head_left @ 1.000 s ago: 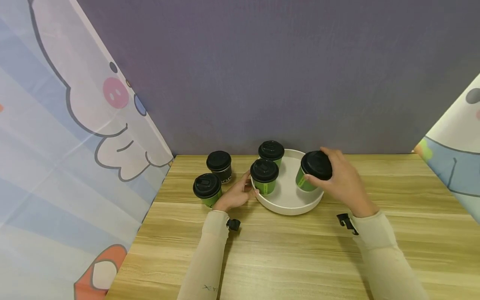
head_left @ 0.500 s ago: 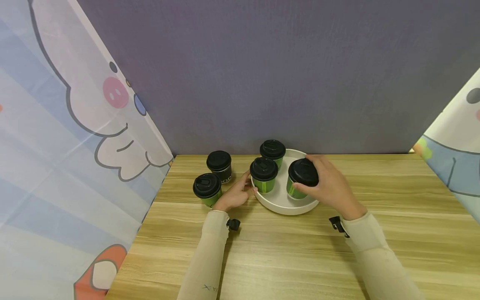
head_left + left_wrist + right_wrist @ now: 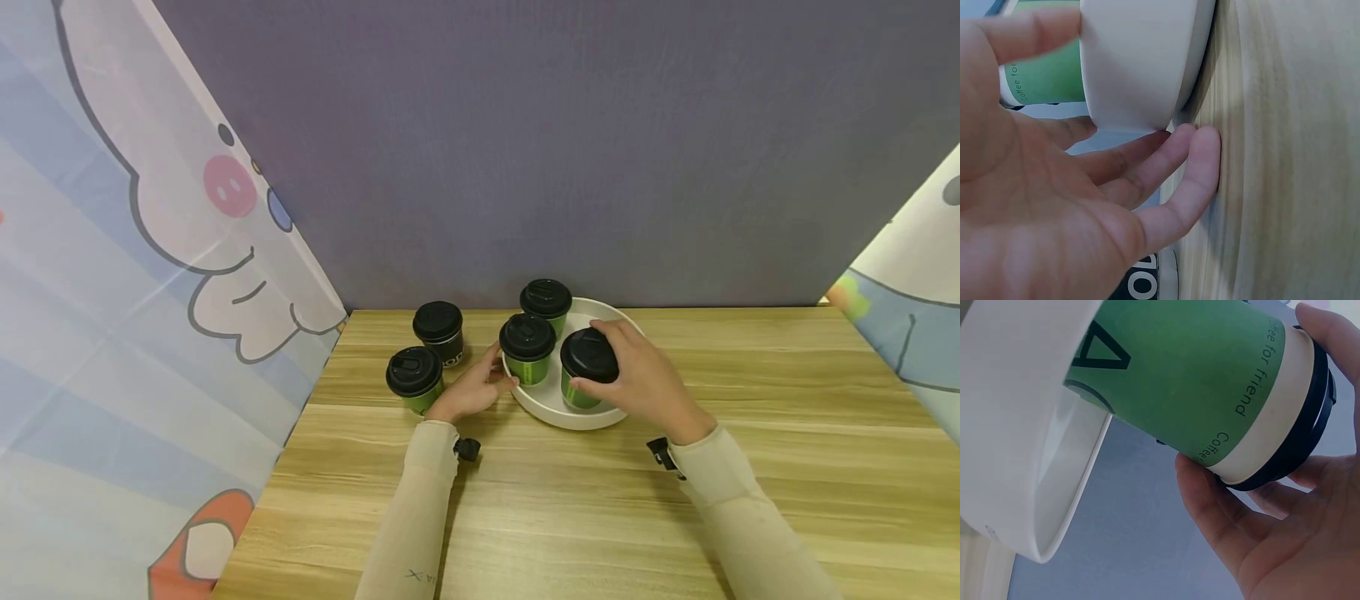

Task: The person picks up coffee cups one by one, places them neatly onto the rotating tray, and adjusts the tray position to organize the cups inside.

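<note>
Green cup (image 3: 581,379) sits in right-hand grip (image 3: 637,379) over tray (image 3: 551,404).

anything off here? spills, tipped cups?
No spills or damage. One oddity: the cup gripped by the right hand sits tilted in the tray, not flat like the other two there. All lids on. The black cup is the only non-green one.

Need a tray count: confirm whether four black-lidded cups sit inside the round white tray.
No, the round white tray holds three black-lidded cups; two stand outside.
</note>
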The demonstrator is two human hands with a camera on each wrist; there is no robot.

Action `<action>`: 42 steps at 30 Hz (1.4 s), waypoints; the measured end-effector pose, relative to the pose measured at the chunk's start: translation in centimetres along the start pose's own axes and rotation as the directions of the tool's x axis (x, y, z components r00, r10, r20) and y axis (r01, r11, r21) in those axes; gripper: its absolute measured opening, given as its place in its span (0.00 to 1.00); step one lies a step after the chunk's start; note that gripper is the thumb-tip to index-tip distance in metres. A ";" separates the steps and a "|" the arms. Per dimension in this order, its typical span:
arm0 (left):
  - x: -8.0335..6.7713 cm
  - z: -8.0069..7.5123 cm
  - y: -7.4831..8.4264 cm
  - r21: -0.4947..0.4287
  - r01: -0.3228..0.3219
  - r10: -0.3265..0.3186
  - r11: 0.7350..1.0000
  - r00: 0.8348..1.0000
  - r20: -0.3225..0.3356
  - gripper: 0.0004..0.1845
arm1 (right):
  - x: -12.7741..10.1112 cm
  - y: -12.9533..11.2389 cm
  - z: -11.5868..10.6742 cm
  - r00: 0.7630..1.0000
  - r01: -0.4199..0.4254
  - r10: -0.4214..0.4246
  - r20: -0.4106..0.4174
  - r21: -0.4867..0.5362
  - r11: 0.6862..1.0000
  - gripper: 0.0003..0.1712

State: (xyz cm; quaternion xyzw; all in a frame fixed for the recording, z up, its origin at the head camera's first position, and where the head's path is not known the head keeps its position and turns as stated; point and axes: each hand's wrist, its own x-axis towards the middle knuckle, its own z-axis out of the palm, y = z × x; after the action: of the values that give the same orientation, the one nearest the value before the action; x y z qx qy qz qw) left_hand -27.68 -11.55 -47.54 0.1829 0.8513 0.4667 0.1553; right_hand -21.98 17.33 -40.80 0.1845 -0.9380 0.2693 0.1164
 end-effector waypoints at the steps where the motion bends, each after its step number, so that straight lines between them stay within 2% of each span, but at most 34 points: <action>1: 0.0 0.0 0.0 0.002 0.005 -0.005 1.000 1.000 0.002 0.47 | 0.0 0.0 0.2 1.000 0.004 -0.004 -0.001 -0.002 1.000 0.56; 7: 0.1 0.1 0.2 0.029 0.017 -0.017 0.999 1.000 0.003 0.59 | 0.1 -0.3 0.9 1.000 0.014 -0.014 0.011 -0.006 1.000 0.56; 13: 0.3 0.2 0.2 0.043 0.009 -0.009 0.999 1.000 0.006 0.64 | 0.2 -0.5 1.4 0.999 0.029 -0.028 0.038 -0.008 1.000 0.56; 28: 0.5 0.4 0.2 0.038 -0.017 0.017 0.999 1.000 0.006 0.67 | 0.2 -0.5 2.3 0.998 0.058 -0.057 0.017 -0.013 0.998 0.56; 42: 0.2 0.5 0.5 0.068 0.006 -0.006 0.998 1.000 -0.003 0.67 | 0.0 -0.9 2.2 0.998 0.033 -0.034 0.045 0.013 0.999 0.56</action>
State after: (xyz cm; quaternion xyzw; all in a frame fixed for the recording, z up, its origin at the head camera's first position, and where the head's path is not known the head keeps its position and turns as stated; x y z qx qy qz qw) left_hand -27.55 -10.86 -47.35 0.1847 0.8674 0.4374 0.1491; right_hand -21.91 15.42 -42.18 0.2070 -0.9355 0.2689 0.0983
